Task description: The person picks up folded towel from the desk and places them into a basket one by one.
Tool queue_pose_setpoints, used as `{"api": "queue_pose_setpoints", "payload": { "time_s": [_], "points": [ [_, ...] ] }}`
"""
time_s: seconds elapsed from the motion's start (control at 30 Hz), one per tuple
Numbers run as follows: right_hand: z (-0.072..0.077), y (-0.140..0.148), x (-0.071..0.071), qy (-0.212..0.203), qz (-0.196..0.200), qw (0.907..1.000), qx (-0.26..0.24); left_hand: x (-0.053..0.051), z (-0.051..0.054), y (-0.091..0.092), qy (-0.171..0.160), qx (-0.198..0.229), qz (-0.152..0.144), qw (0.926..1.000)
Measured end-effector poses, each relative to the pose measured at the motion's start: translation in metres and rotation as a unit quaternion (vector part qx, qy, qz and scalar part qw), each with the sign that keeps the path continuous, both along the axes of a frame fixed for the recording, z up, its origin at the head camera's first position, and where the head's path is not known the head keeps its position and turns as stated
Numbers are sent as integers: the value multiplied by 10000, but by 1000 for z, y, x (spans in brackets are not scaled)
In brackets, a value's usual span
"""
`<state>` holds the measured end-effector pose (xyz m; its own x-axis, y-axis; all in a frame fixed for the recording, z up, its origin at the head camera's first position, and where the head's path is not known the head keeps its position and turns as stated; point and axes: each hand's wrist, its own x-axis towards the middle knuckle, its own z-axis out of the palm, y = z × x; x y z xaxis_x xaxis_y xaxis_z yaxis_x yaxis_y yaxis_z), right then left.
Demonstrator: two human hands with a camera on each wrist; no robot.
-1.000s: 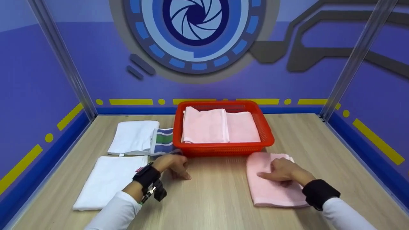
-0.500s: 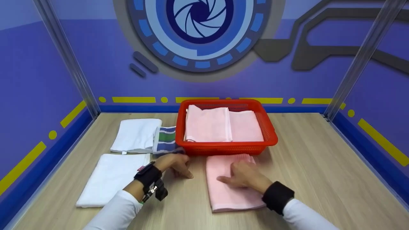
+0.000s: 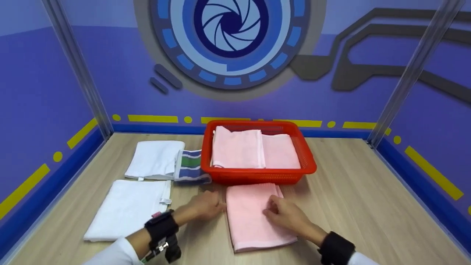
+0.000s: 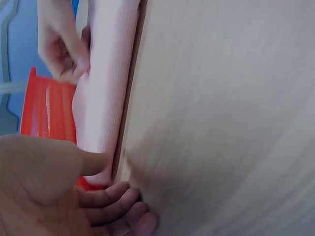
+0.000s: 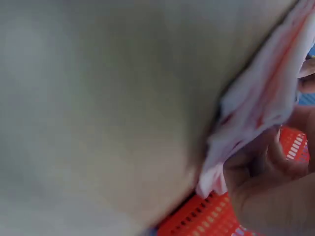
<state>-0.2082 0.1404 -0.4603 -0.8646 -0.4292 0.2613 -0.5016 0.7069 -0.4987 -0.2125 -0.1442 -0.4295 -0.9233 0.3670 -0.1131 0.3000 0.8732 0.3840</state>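
Note:
A folded pink towel (image 3: 254,217) lies on the table in front of the red basket. My left hand (image 3: 206,206) is at its left edge; in the left wrist view, the thumb (image 4: 93,163) reaches the towel's edge while the loosely bent fingers lie near the tabletop. Over the right half of the towel is my right hand (image 3: 289,217), fingers loosely bent, with nothing visible between thumb and fingertips. The right wrist view shows the towel's layered edge (image 5: 266,93) beside that hand; whether the fingers touch it is unclear.
The red basket (image 3: 257,176) holds folded pink towels (image 3: 237,149). To the left lie two folded white towels, one behind (image 3: 156,158) and one in front (image 3: 125,209). A striped blue and green cloth (image 3: 190,165) lies against the basket's left side.
The pink towel has slid left across the table under my right hand, to in front of the basket. The right hand now looks lifted off it. My left hand has shifted slightly towards its edge.

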Motion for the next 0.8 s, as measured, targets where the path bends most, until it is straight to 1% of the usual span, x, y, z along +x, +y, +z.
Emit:
{"api": "queue_pose_setpoints", "payload": {
  "time_s": [0.03, 0.1, 0.13, 0.17, 0.2, 0.23, 0.3, 0.33, 0.37, 0.4, 0.47, 0.5, 0.53, 0.57, 0.6, 0.63, 0.67, 0.7, 0.73, 0.77, 0.8],
  "points": [
    [-2, 7, 1, 150, -396, 9989, 179, 4, -2, 4, -11, 216, 1, 9998],
    [-2, 18, 4, 279, -1249, 9897, 644, 9, -6, 12, -80, 523, 62, 9986],
    [-2, 23, 5, 258, -1536, 9842, 837, 10, -7, 16, -111, 624, 99, 9979],
    [-1, 26, 5, 162, -1713, 9804, 965, 11, -7, 19, -132, 705, 148, 9973],
    [0, 28, 5, 52, -1805, 9781, 1035, 11, -8, 22, -145, 778, 182, 9967],
    [1, 29, 6, -105, -1814, 9784, 983, 11, -9, 25, -139, 853, 201, 9961],
    [4, 28, 8, -474, -1700, 9820, 678, 11, -8, 29, -89, 1044, 224, 9942],
    [5, 26, 8, -611, -1630, 9832, 545, 10, -8, 31, -95, 1220, 245, 9922],
    [6, 24, 9, -734, -1564, 9841, 403, 10, -8, 33, -181, 1446, 281, 9889],
    [7, 22, 9, -803, -1506, 9849, 279, 10, -8, 34, -324, 1700, 332, 9843],
    [8, 18, 11, -946, -1354, 9863, -8, 9, -6, 37, -652, 2261, 460, 9708],
    [9, 17, 11, -1041, -1230, 9867, -201, 9, -6, 38, -867, 2564, 566, 9610],
    [9, 17, 11, -1155, -1099, 9863, -435, 9, -6, 39, -1136, 2882, 698, 9482],
    [10, 17, 11, -1410, -964, 9823, -772, 9, -6, 39, -1428, 3177, 839, 9336],
    [10, 18, 12, -1771, -803, 9739, -1173, 9, -6, 40, -1705, 3477, 938, 9172],
    [11, 18, 13, -2247, -678, 9585, -1618, 9, -7, 40, -1956, 3732, 1055, 9007],
    [11, 20, 13, -2748, -597, 9366, -2089, 9, -8, 40, -2166, 3937, 1172, 8856],
    [11, 21, 13, -3232, -536, 9103, -2530, 10, -9, 39, -2364, 4134, 1265, 8702],
    [12, 23, 13, -3688, -498, 8808, -2927, 10, -10, 38, -2536, 4283, 1323, 8572],
    [12, 24, 13, -4106, -495, 8505, -3249, 10, -11, 37, -2670, 4376, 1368, 8477],
    [12, 26, 13, -4397, -432, 8280, -3453, 10, -12, 36, -2751, 4426, 1375, 8423]
  ]
}}
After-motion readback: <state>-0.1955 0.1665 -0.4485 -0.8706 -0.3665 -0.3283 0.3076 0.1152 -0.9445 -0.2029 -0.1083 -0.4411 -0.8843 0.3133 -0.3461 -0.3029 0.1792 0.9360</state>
